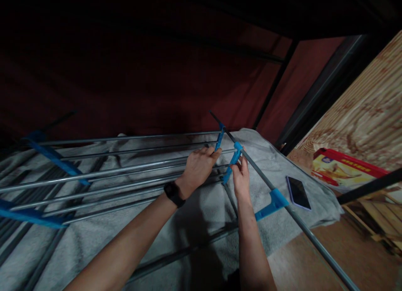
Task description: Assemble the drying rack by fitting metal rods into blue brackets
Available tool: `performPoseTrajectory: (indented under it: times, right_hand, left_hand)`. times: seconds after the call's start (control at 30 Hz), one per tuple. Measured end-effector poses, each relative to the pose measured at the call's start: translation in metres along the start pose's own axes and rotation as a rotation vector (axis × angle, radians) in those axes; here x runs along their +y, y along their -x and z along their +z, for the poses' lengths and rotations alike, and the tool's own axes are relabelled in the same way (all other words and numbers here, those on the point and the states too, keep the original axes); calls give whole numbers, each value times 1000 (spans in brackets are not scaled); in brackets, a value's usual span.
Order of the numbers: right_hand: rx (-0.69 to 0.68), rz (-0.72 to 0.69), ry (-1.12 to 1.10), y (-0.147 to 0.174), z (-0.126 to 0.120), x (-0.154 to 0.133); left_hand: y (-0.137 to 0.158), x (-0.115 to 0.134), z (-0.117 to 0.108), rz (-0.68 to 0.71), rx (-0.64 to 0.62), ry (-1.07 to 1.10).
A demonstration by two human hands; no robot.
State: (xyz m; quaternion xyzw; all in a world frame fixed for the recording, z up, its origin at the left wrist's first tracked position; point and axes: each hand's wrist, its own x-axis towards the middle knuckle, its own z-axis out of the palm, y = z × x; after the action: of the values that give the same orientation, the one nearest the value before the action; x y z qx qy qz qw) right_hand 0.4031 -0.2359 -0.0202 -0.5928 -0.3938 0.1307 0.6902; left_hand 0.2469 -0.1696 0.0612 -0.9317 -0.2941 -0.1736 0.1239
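Observation:
My left hand [200, 167], with a black watch on its wrist, is closed over a grey metal tube [132, 167] close to its right end. My right hand [241, 176] grips a blue plastic bracket [233, 159] between thumb and fingers. That bracket hangs from a long slanting metal pole [259, 171], and the tubes run into it. Another blue bracket [220, 136] sits farther up the same pole. A third blue bracket [272, 204] is fixed lower down, right of my forearm. The fingertips of my left hand are partly hidden.
Blue brackets [56, 157] hold the tubes' far-left ends. Loose dark tubes [47, 245] lie on a grey blanket [207, 207]. A phone [298, 193] rests at the blanket's right. A red and yellow box [345, 167] and dark frame posts [276, 83] stand beyond.

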Motion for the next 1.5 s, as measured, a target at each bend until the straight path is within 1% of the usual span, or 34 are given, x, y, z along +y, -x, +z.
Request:
performPoseTrajectory:
  times: [0.37,0.63,0.8,0.97,1.07,1.2,1.33,1.5]
  right_hand:
    - [7,-2,-57,-1,4,2]
    - [8,19,-64,1,2,-5]
    - [13,21,-96,1,4,-5]
    - [-15,-7,-96,0,4,0]
    - [-9,7,-117,2,5,0]
    - [-11,16,-146,4,6,1]
    - [12,18,-167,3,8,2]
    - [14,22,-167,4,9,1]
  left_hand:
    - [4,3,-4,-6,-10,19]
    - [5,2,-4,-6,-6,31]
    - [7,0,0,-10,-48,35]
    - [6,0,-11,3,43,48]
    - [6,0,-14,3,40,48]
    - [8,-1,-6,-15,25,44]
    - [11,-1,2,-4,7,56]
    - [12,-2,1,-9,0,63]
